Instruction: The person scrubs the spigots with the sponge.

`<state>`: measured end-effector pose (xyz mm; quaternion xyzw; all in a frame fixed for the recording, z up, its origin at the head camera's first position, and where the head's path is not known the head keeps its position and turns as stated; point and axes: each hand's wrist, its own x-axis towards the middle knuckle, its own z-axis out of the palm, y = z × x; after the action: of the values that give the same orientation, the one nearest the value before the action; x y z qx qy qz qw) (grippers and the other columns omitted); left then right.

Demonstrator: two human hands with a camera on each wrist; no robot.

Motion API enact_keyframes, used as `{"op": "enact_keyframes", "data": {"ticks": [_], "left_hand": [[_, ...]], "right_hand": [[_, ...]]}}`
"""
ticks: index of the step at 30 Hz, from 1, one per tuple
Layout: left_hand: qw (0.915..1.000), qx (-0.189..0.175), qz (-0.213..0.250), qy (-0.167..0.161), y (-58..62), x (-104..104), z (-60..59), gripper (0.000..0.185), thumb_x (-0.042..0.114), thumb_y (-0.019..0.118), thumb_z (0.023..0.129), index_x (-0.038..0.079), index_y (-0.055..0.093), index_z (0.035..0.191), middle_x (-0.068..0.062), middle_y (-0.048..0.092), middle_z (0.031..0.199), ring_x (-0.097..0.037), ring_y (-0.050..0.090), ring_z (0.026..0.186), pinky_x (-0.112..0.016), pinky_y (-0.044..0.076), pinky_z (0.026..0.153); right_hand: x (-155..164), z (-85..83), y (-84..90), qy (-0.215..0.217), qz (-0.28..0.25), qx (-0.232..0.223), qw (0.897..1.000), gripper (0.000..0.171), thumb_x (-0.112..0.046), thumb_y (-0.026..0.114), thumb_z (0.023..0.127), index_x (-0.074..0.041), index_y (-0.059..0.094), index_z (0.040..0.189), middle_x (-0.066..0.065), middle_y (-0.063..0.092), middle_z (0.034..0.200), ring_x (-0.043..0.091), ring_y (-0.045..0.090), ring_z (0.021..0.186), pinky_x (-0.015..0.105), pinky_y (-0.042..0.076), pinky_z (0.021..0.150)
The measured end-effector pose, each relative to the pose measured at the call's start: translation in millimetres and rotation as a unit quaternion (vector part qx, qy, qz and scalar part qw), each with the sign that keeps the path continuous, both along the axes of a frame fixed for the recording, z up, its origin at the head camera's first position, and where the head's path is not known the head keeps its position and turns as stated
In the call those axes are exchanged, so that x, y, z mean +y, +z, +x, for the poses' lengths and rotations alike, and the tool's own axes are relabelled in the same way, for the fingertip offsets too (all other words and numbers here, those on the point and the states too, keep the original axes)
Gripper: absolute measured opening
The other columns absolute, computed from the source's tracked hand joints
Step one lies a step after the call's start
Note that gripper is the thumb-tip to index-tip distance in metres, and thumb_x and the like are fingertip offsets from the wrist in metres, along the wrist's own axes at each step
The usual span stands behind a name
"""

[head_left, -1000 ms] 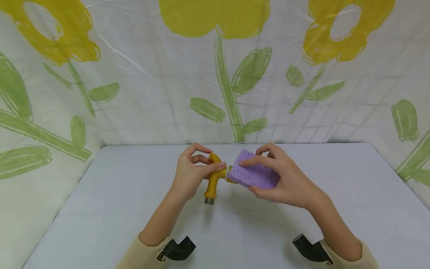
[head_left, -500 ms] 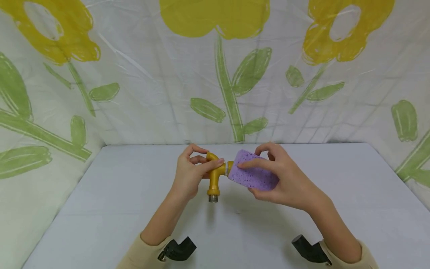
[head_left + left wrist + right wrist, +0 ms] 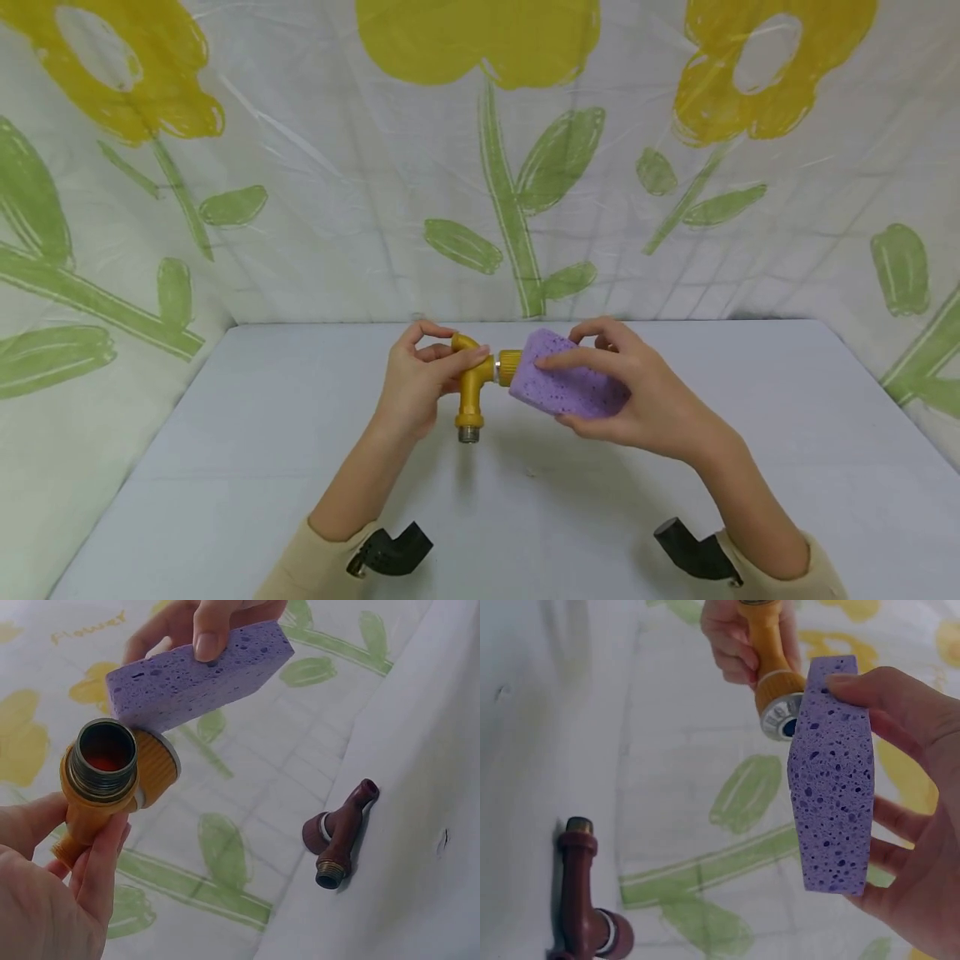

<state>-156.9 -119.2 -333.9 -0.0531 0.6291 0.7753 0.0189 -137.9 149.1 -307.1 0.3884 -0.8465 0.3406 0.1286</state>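
Note:
My left hand pinches a yellow tap near its curved upper end. The tap's threaded metal end points down, and its ribbed collar faces right. My right hand grips a purple sponge between thumb and fingers, with one edge right at the collar. From the left wrist, the tap's dark threaded mouth faces the camera and the sponge lies against the ribbed collar. In the right wrist view the sponge stands narrow side on and overlaps the collar's grey end.
A second, dark red tap rests on the white table, seen in both wrist views. Behind the table hangs a white sheet with painted yellow flowers. Black wrist mounts sit on both cuffs.
The tap has turned from a slant to nearly upright and shifted slightly left with my left hand. More of its ribbed collar shows. The sponge has tilted slightly back and forth at the collar.

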Motion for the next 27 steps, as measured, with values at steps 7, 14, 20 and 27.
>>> {"op": "enact_keyframes", "data": {"ticks": [7,14,20,27], "left_hand": [[0.9982,0.005,0.054,-0.027,-1.4,-1,-1.3,0.03,-0.008,0.073,0.093,0.007,0.052,0.108,-0.003,0.075,0.085,-0.016,0.072,0.07,-0.023,0.06,0.063],[0.9979,0.02,0.047,-0.041,-2.5,1,0.0,0.03,-0.01,0.073,0.092,0.007,0.052,0.104,-0.003,0.073,0.085,-0.017,0.072,0.071,-0.025,0.061,0.065],[0.9961,0.033,0.06,-0.055,-2.6,1,1.3,0.032,-0.012,0.073,0.09,0.01,0.053,0.101,-0.007,0.07,0.09,-0.018,0.073,0.074,-0.027,0.063,0.066],[0.9905,0.031,0.116,-0.067,-2.1,2,2.5,0.03,-0.013,0.066,0.095,0.013,0.053,0.101,-0.006,0.07,0.091,-0.018,0.073,0.078,-0.025,0.062,0.067]], "right_hand": [[-2,-1.1,-1.5,0.0,-0.018,0.004,1.0,0.059,-0.011,0.095,0.077,-0.025,0.074,0.131,0.006,0.064,0.129,0.024,0.062,0.11,0.03,0.059,0.071],[-2,-6.0,-6.7,0.01,-0.065,-0.011,0.998,0.063,-0.003,0.093,0.076,-0.018,0.071,0.133,0.003,0.069,0.128,0.018,0.067,0.107,0.032,0.064,0.081],[2,-11.7,-11.9,0.001,-0.088,-0.104,0.991,0.059,-0.005,0.086,0.088,-0.016,0.064,0.141,0.005,0.07,0.132,0.016,0.069,0.098,0.037,0.065,0.087],[2,-17.3,-17.6,0.053,-0.152,-0.272,0.949,0.055,-0.006,0.073,0.099,-0.013,0.045,0.147,0.02,0.06,0.139,0.028,0.07,0.113,0.032,0.062,0.093]]}}
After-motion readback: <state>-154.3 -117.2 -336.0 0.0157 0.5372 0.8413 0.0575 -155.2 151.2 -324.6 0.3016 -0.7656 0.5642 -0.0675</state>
